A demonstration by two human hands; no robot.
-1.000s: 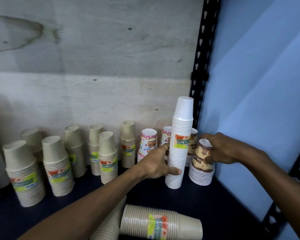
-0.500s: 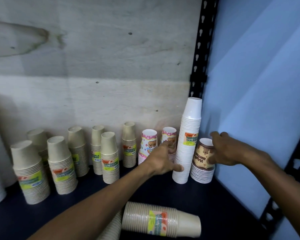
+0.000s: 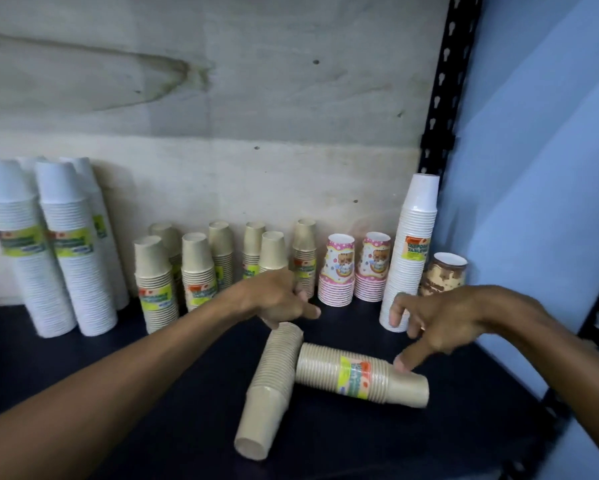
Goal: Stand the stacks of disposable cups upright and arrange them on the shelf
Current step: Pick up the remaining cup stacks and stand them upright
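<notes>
Both hands have left the tall white stack (image 3: 409, 251), now upright; left hand (image 3: 277, 299) loosely curled, empty, right hand (image 3: 440, 323) open, reaching for the fallen brown stacks (image 3: 357, 374).

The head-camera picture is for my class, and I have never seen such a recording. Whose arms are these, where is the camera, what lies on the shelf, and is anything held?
There is no machine: a person wears one wide-angle camera on the head, looking down at their own bare hands.

On the dark shelf board, tall white cup stacks, tan paper cup stacks and pink patterned cup stacks stand upright along the back.

Two tan stacks lie on their sides in front: a labelled lying stack and a plain lying stack.

The right hand touches the labelled one with a fingertip. The left hand, loosely curled, hovers above the plain one. Nothing is held.
</notes>
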